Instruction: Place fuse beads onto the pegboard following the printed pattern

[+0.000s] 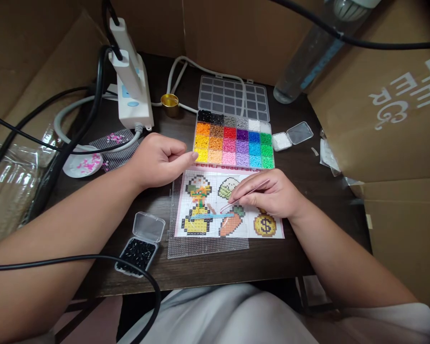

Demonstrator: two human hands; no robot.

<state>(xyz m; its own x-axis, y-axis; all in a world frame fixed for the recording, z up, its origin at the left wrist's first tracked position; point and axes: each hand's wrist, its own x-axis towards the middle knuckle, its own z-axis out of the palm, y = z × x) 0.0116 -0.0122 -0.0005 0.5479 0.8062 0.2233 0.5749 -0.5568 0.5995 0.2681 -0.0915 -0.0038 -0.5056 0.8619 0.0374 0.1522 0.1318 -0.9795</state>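
Note:
My right hand [268, 193] grips a pair of thin pinkish tweezers [230, 205], whose tips point down and left over a bead pattern sheet [240, 229]. Between the sheet's drawings of a carrot and a yellow shape lies a light blue strip [211, 216]. My left hand [161, 160] is closed, thumb against the curled fingers, at the left edge of a compartment box of colored beads [234, 166]. Whether those fingers hold anything is hidden. A clear pegboard [208, 248] lies with the sheet, its lower edge sticking out in front.
A small open box of black beads [136, 255] stands front left. White beads [281, 141] fill another at right. Behind my left arm are a dish of pink beads [82, 165] and a power strip [134, 100] with cables. A gold cup [170, 105] stands behind. Cardboard walls [390, 143] surround the table.

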